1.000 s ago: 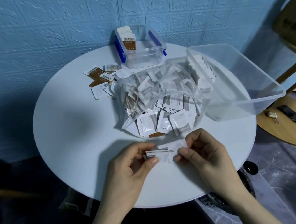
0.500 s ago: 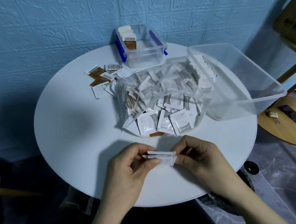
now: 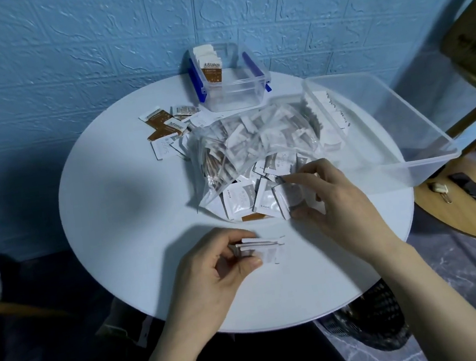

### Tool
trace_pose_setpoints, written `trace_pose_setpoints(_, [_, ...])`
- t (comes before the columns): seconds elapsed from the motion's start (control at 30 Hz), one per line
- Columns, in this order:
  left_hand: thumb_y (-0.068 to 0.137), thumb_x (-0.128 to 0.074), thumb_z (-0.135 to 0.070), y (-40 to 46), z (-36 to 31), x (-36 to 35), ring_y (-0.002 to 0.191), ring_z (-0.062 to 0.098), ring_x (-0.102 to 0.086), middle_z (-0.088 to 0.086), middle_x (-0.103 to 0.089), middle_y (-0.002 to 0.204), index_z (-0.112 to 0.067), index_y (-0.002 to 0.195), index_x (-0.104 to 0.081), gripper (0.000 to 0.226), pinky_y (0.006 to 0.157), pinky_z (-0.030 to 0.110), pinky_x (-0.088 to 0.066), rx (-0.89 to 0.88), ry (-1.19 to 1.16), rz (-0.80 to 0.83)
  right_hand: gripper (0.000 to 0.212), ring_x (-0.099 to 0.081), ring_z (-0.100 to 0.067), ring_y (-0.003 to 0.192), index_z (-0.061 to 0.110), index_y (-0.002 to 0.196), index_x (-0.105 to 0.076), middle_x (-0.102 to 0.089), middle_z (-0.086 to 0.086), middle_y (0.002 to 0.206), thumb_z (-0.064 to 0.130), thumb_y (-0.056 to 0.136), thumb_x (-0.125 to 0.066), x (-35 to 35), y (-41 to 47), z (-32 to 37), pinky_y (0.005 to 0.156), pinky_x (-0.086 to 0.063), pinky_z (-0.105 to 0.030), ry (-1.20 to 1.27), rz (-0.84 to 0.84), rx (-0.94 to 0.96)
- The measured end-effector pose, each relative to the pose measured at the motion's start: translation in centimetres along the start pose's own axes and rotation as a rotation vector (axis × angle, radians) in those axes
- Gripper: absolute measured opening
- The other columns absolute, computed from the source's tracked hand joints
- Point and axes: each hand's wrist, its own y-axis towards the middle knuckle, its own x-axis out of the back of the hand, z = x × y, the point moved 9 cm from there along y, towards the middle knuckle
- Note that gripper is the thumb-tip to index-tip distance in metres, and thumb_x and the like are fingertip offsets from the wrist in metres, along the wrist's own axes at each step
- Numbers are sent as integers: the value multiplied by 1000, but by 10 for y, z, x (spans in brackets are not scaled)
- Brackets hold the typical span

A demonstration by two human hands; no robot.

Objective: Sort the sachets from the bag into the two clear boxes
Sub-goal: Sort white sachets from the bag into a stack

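A clear plastic bag (image 3: 256,144) full of sachets lies in the middle of the round white table (image 3: 118,202), with white sachets spilling from its near end. My left hand (image 3: 212,271) pinches a small stack of white sachets (image 3: 265,245) just above the table's near side. My right hand (image 3: 333,198) reaches into the spilled heap and its thumb and fingers close round a white sachet (image 3: 286,198). A small clear box with blue clips (image 3: 249,88) stands at the back with upright sachets at its left end. A large clear box (image 3: 427,155) sits on the right.
Loose brown and white sachets (image 3: 164,126) lie on the table left of the bag. A wooden stool (image 3: 470,210) with small items on it stands to the right, below table height. A dark basket (image 3: 374,329) sits under the table's near right edge. The blue wall is close behind.
My right hand let go of the stack and moved up and right to the spilled sachets at the bag's mouth. My left hand keeps the stack alone.
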Motion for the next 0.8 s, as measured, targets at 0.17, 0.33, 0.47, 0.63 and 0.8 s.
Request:
trace_pose_setpoints(0.17, [70,-74,-22,0,1,1,56,-5,-46,-23,-59,67,-36,87,-68,23,56,6,-32,-17,0,-15,49,-44,-13,83,19,115,-66,-50,1,103,12,69,-82,6,2,2,63,-38,-27,0,-35,-8])
trace_pose_setpoints(0.33, [70,-74,-23,0,1,1,56,-4,-46,-23,-58,66,-40,89,-66,27,56,8,-32,-12,-2,-31,35,-47,-16,76,17,98,-62,-49,4,100,13,70,-82,11,3,0,61,-48,-39,91,-73,-70])
trace_pose_setpoints(0.47, [70,-74,-24,0,2,1,55,-4,-45,-23,-57,65,-38,91,-66,26,55,7,-32,-17,9,-28,27,-47,-16,68,22,88,-59,-47,11,97,11,73,-79,16,2,2,61,-48,-44,141,-97,-64])
trace_pose_setpoints(0.63, [70,-74,-25,0,2,2,55,-3,-45,-22,-58,66,-39,89,-67,25,55,9,-33,-17,-2,-28,24,-45,-10,63,21,76,-56,-52,13,77,16,76,-80,27,-2,0,58,-40,-25,204,-153,-70])
trace_pose_setpoints(0.8, [71,-75,-21,0,-2,2,57,-5,-47,-22,-57,70,-32,83,-68,18,56,7,-32,-54,28,-24,21,-43,-7,53,16,77,-53,-54,10,63,4,81,-70,21,-21,-23,53,-36,-16,833,-297,-319])
